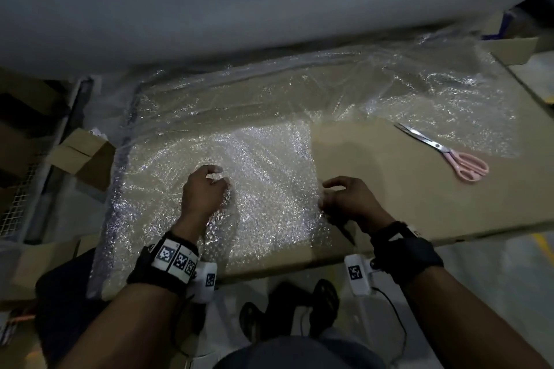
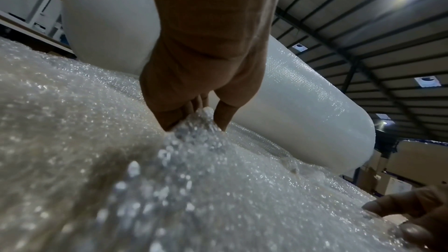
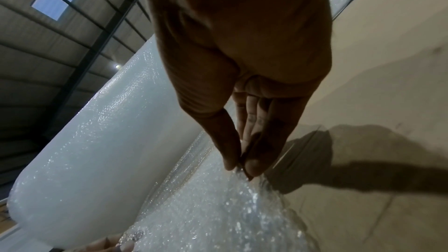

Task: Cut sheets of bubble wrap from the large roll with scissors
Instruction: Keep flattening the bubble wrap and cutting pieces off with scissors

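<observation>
Flattened cardboard is carrying the bubble wrap below the large roll, where left hand and right hand are each pinching the light, limp, slippery-looking sheet, scissors lying apart.

Big roll lies across the far side. Bubble wrap sheet spreads from it toward the near edge of the cardboard. Left hand on the sheet mid-near, right hand at the sheet's right edge. Scissors on cardboard, right of both hands, apart from them.
</observation>
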Demonstrator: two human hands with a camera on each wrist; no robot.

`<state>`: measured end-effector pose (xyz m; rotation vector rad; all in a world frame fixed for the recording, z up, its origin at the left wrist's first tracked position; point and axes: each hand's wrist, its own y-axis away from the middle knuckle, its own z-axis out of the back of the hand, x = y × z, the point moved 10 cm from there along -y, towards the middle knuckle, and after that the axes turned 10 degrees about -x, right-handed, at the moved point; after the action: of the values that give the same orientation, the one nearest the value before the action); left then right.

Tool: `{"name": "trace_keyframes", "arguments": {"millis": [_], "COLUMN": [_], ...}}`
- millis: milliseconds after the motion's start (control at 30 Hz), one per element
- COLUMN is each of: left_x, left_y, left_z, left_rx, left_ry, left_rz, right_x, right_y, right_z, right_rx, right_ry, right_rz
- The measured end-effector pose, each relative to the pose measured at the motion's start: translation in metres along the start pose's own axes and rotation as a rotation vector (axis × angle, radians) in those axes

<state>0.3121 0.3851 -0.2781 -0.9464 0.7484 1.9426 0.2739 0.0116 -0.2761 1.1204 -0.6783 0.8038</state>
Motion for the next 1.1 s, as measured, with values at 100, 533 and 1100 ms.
{"name": "trace_keyframes", "arguments": {"millis": [100, 533, 1100], "left_x": [0.0, 0.008, -0.053], "left_y": [0.005, 0.002, 0.078], "left_z": [-0.001, 0.003, -0.058], "left_rx": [0.011, 0.008, 0.206], "left_ry": [-0.016, -0.093, -0.593], "left_rz": [-0.024, -0.06, -0.5], "right_x": [0.0, 0.0, 0.067], "right_y": [0.003, -0.005, -0.032], "right_z": [0.002, 0.008, -0.063], "right_rx": [-0.023, -0.139, -0.019], "right_ry": [0.059, 0.351, 0.931], "right_rz": [0.056, 0.193, 0.743]}}
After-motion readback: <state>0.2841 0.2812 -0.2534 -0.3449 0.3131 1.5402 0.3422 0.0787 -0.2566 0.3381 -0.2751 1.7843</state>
